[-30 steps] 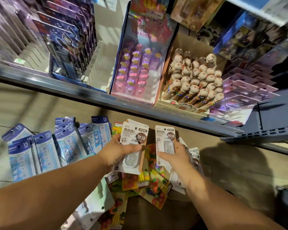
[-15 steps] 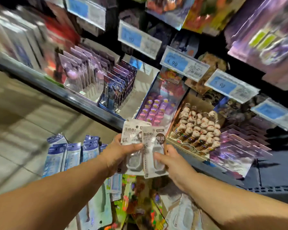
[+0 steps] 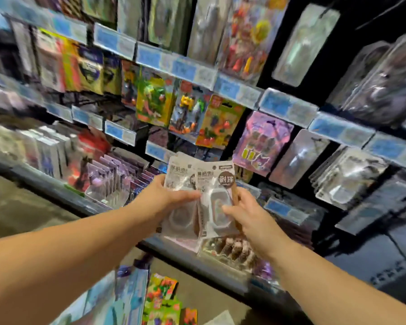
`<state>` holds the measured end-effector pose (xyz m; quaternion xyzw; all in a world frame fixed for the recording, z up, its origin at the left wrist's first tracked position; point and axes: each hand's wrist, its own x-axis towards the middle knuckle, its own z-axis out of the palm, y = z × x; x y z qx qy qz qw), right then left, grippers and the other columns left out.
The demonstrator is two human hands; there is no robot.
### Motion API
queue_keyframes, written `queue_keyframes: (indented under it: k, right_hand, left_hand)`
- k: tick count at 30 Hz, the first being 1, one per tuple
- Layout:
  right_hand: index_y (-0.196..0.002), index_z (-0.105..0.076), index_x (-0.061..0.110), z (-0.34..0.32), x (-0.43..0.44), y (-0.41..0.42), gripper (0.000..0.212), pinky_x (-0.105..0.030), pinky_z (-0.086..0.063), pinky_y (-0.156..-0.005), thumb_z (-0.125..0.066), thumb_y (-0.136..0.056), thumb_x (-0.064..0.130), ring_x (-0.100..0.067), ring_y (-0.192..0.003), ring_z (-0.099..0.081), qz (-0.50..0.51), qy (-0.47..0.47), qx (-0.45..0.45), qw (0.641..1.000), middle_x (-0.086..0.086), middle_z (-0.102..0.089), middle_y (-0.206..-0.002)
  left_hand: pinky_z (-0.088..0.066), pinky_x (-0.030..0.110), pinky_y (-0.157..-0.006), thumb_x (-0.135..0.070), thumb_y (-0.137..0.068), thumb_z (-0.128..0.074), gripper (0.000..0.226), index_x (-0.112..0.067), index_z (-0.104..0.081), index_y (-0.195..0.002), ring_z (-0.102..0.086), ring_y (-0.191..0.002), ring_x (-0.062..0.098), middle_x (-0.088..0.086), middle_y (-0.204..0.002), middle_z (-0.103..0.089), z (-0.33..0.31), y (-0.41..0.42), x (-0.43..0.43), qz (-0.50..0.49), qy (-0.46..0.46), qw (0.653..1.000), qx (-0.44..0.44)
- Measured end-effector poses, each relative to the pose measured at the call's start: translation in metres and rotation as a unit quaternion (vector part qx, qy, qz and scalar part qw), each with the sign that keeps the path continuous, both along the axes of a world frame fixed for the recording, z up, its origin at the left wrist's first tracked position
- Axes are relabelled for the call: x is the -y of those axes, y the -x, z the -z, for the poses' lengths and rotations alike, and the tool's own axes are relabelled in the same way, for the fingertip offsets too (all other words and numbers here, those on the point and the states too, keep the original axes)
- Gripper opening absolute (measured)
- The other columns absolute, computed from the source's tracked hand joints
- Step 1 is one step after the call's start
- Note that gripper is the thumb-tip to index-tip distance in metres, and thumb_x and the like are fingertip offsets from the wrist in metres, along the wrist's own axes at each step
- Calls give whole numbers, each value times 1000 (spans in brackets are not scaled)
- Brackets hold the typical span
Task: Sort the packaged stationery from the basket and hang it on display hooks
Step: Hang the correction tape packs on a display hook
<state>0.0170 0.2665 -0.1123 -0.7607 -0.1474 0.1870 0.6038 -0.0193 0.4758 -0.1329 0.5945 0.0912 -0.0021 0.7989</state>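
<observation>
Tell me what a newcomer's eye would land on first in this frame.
First come the two hands meeting at the centre: the left hand and the right hand grip white blister packs, which overlap in front of the shelves. Just above them, bright green and yellow hanging packs stand out under a slanting row of blue price tags. The whole display is motion-blurred.

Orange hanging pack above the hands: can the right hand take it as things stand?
Probably not yet. The way up to the orange hanging pack looks free, but the right hand has a grip on a white pack, and the left hand holds another.
</observation>
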Motion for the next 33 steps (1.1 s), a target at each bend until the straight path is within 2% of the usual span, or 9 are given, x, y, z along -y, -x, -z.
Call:
queue_keyframes:
  k: [5,9,13,17,20,24,27,30,33]
  right_hand:
    - [-109,-59,27,-36,34,18,19,-43,-53,-89,-64,-92,22,-26,-102,-68,126,-90,90,984,-7,-70,-109]
    - [-115,-58,25,-53,72,29,18,-27,-54,-69,-56,-97,24,-19,-92,-69,236,-104,125,958,2,-72,-104]
    - [-100,-54,36,-64,105,26,8,-28,-39,-64,-49,-100,30,-19,-93,-62,356,-87,152,918,13,-61,-101]
    - [-116,-58,23,-63,128,9,23,-36,-44,-73,-55,-94,31,-26,-96,-60,473,-130,143,860,0,-63,-101]
    - [-103,-63,14,-54,135,3,26,-39,-45,-76,-57,-90,36,-25,-83,-58,499,-149,154,839,-5,-64,-90]
    - [-103,-60,26,-53,148,-3,8,-32,-44,-83,-55,-97,26,-17,-93,-61,501,-176,142,835,9,-64,-101]
    - [-120,-58,26,-55,158,-11,23,-31,-44,-84,-54,-97,24,-21,-104,-59,503,-186,144,832,2,-63,-116]
    - [-121,-59,27,-57,166,-21,25,-26,-44,-71,-52,-98,21,-17,-93,-59,501,-183,146,833,6,-63,-111]
    - [-127,-60,29,-54,171,-32,32,-28,-41,-63,-51,-97,20,-14,-83,-58,504,-183,139,832,4,-66,-114]
  left_hand:
    - [-54,33,-57,-34,-72,-78,47,-3,-66,-106,-66,-66,25,15,-88,-70,-42,20,38,53,59,997,-24]
    - [-58,29,-60,-25,-80,-71,17,-9,-69,-80,-69,-58,22,11,-73,-71,-56,26,83,49,168,983,-55]
    - [-47,59,-97,-25,-64,-76,32,-7,-68,-89,-63,-108,42,24,-114,-67,-76,29,113,70,230,966,-99]
    - [-56,62,-62,-24,-78,-75,29,-4,-68,-97,-68,-82,40,24,-105,-68,-83,22,132,81,285,946,-133]
    - [-55,60,-52,-24,-80,-74,29,-4,-68,-99,-70,-72,39,24,-97,-71,-82,19,136,81,305,938,-146]
    - [-53,65,-55,-23,-79,-74,32,-3,-67,-103,-69,-87,43,27,-107,-69,-82,17,135,66,305,938,-153]
    - [-55,60,-50,-22,-76,-73,40,-1,-66,-110,-71,-70,40,26,-99,-70,-80,16,137,67,304,939,-145]
    - [-54,63,-54,-22,-76,-72,45,2,-65,-113,-71,-70,42,31,-101,-69,-81,13,140,71,281,947,-140]
    - [-51,68,-60,-23,-71,-74,54,1,-63,-118,-68,-94,47,30,-105,-69,-76,5,138,64,261,953,-142]
